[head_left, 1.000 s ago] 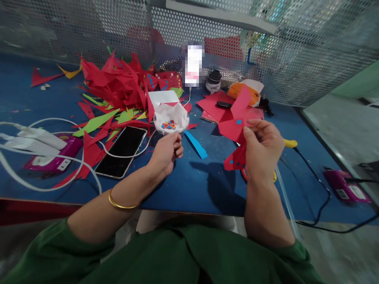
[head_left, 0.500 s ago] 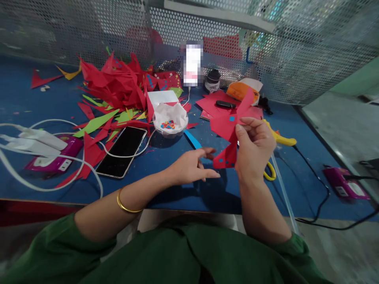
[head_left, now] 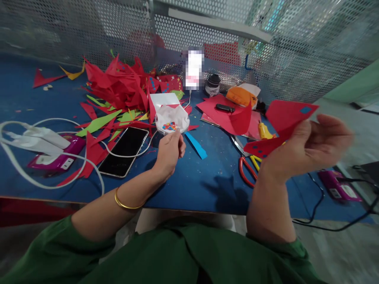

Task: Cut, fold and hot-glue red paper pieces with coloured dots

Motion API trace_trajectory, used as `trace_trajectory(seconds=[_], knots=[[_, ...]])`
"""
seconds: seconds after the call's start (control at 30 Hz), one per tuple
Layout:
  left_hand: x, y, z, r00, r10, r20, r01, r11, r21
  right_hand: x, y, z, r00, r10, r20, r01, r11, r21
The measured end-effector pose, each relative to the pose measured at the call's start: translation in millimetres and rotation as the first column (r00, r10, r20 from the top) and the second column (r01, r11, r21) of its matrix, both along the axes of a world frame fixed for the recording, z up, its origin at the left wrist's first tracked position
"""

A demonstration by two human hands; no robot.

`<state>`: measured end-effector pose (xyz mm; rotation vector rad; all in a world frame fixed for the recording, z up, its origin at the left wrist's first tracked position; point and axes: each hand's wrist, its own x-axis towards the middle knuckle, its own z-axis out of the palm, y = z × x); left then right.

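The right hand (head_left: 319,146) grips a folded red paper piece (head_left: 291,112) between thumb and fingers, its wrist bent outward. The paper stands at about ten o'clock from that hand, raised above the table, with its blue-dotted lower flap spreading toward nine. With the hold confined to one part, a harder squeeze or a quick turn could crease the fold, and a thumb sliding across the blue squares might loosen them.

The left hand (head_left: 170,152) has its fingers curled at the near rim of a clear bowl (head_left: 186,127), which sits at twelve o'clock from it; the tips are turned away, so I cannot tell whether they are parted or pinch anything. Pressing down on that rim could tip the bowl and scatter the coloured bits (head_left: 169,126) lying on its white lining (head_left: 177,112).

Farther out, scissors (head_left: 247,173) lie at eight o'clock from the right hand, partly behind the flap in this view. If the hand dropped, the flap could catch on them or on the yellow tool (head_left: 265,131) at ten. A white cable (head_left: 127,156) crosses the phone (head_left: 122,148) at nine o'clock from the left hand; a snagging sleeve could drag it.
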<state>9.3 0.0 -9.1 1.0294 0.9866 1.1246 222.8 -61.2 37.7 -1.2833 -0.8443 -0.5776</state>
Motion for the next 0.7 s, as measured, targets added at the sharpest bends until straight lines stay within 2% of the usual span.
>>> trace_trajectory(seconds=[0.03, 0.1, 0.17, 0.23, 0.3, 0.4, 0.47, 0.6, 0.7], knots=[[-1, 0, -0.2, 0.998, 0.011, -0.063, -0.006, 0.998, 0.067, -2, -2, 0.7, 0.999, 0.013, 0.034, -0.011, 0.999, -0.039], [-3, -1, -0.8, 0.977, 0.013, -0.213, 0.036, 0.974, 0.225, -6, -5, 0.3, 0.985, 0.154, 0.072, -0.136, 0.969, -0.204], [-5, -2, -1.1, 0.951, 0.011, -0.308, 0.101, 0.933, 0.344, -12, -5, -1.7, 0.934, 0.355, 0.034, -0.309, 0.855, -0.416], [-6, -3, -0.5, 0.952, -0.012, -0.307, 0.13, 0.921, 0.367, -17, -4, -4.4, 0.869, 0.492, -0.053, -0.435, 0.71, -0.554], [-6, -4, 1.2, 0.965, -0.091, -0.248, 0.163, 0.944, 0.288, -22, -3, -7.7, 0.84, 0.534, -0.098, -0.472, 0.631, -0.616], [-5, -6, 4.5, 0.96, -0.227, -0.163, 0.251, 0.957, 0.148, -29, -1, -13.3, 0.815, 0.567, -0.117, -0.482, 0.552, -0.681], [-5, -7, 6.2, 0.949, -0.273, -0.16, 0.288, 0.955, 0.078, -33, 1, -18.0, 0.798, 0.588, -0.129, -0.487, 0.504, -0.713], [-4, -8, 7.1, 0.903, -0.403, -0.147, 0.397, 0.915, -0.065, -38, 7, -27.9, 0.789, 0.602, -0.119, -0.461, 0.454, -0.763], [-5, -6, 6.4, 0.89, -0.441, -0.116, 0.423, 0.893, -0.153, -40, 4, -27.6, 0.793, 0.605, -0.066, -0.418, 0.463, -0.781]])
